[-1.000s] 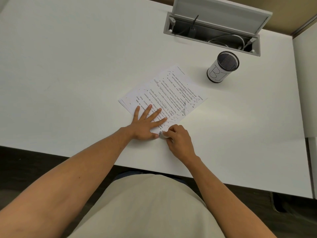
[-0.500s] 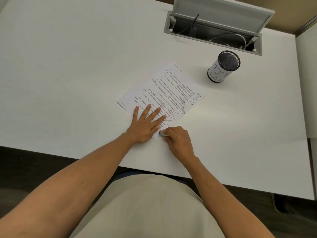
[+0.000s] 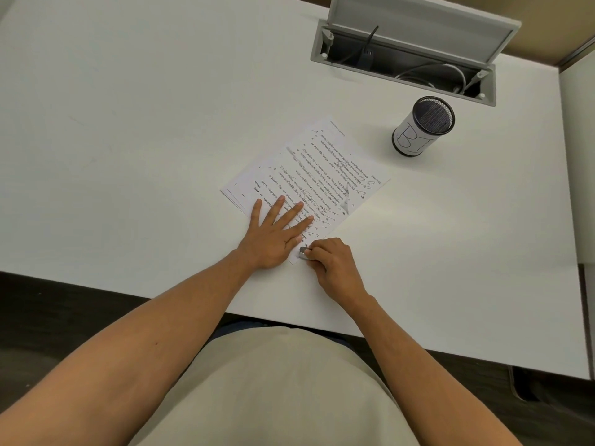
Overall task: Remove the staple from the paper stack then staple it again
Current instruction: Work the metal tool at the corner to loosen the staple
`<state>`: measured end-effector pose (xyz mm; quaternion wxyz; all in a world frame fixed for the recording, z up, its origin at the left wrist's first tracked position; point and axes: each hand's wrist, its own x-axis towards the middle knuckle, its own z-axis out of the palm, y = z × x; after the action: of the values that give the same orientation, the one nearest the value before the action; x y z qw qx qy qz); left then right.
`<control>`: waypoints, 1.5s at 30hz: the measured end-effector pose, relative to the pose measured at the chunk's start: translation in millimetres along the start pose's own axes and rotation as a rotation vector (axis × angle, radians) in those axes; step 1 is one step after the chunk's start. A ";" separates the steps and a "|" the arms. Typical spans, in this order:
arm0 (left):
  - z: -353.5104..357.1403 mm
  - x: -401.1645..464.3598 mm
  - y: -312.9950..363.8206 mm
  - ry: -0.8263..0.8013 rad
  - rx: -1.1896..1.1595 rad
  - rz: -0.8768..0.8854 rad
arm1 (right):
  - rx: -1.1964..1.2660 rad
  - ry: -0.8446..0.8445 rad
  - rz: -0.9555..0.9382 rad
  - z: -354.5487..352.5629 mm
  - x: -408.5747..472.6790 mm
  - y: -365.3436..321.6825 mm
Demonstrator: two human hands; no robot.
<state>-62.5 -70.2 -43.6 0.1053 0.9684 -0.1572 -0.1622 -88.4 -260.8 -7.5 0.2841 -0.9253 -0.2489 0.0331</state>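
Note:
A stack of printed paper (image 3: pixel 322 162) lies askew on the white desk (image 3: pixel 128 123), one corner pointing toward me. My left hand (image 3: pixel 277 235) rests flat on its near part, fingers spread. My right hand (image 3: pixel 331 262) is closed around a small grey metal tool (image 3: pixel 303 252), which looks like a staple remover. The tool's tip touches the near corner of the stack, just beside my left thumb. The staple itself is too small to make out.
A black mesh pen cup (image 3: pixel 423 125) with a white label stands at the back right of the paper. Behind it, a cable hatch (image 3: pixel 402 56) in the desk is open with wires inside. A partition (image 3: pixel 578 156) borders the right side.
Both hands stay on the near corner of the stack. The right hand with the tool has shifted only slightly at that corner. The view has moved a little.

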 end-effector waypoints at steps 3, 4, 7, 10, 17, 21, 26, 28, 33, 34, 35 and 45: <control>-1.3 -0.2 0.4 -0.004 0.002 0.000 | 0.022 0.019 -0.011 0.6 0.5 1.4; -1.6 -0.6 0.5 -0.004 0.004 0.000 | 0.020 0.022 -0.017 1.2 0.5 1.5; -1.5 -0.5 0.5 -0.003 0.012 0.006 | -0.006 0.029 -0.031 3.8 -1.3 2.7; -1.8 -0.3 -0.1 -0.008 0.013 0.007 | -0.036 0.060 -0.055 6.2 -4.4 3.4; 0.2 2.3 -0.5 -0.017 0.015 -0.007 | -0.067 0.085 -0.113 11.7 -20.0 3.2; -0.4 1.9 -1.0 -0.021 0.017 -0.006 | -0.054 0.103 -0.061 9.3 -20.1 3.8; -0.1 1.6 -0.4 -0.028 0.009 -0.008 | 0.010 0.215 0.226 -5.9 -13.7 6.3; -0.5 1.7 -0.7 -0.032 0.008 -0.008 | 0.057 0.259 0.354 -10.9 -10.4 10.9; -1.7 1.4 -0.7 -0.044 0.011 -0.004 | 0.190 0.283 0.555 -21.0 -0.9 29.5; -2.0 0.9 -0.6 -0.046 0.009 -0.003 | 0.195 0.287 0.586 -22.0 0.6 33.7; -2.4 0.5 -0.4 -0.048 0.009 0.000 | 0.193 0.290 0.614 -22.8 1.6 37.5; -8.5 -2.1 -2.7 -0.073 -0.023 0.037 | 0.083 0.327 0.677 -24.0 -2.5 54.3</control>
<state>-60.7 -65.7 -35.8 0.1134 0.9576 -0.1770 -0.1972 -61.8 -313.0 -17.0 0.3301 -0.9361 0.1211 -0.0129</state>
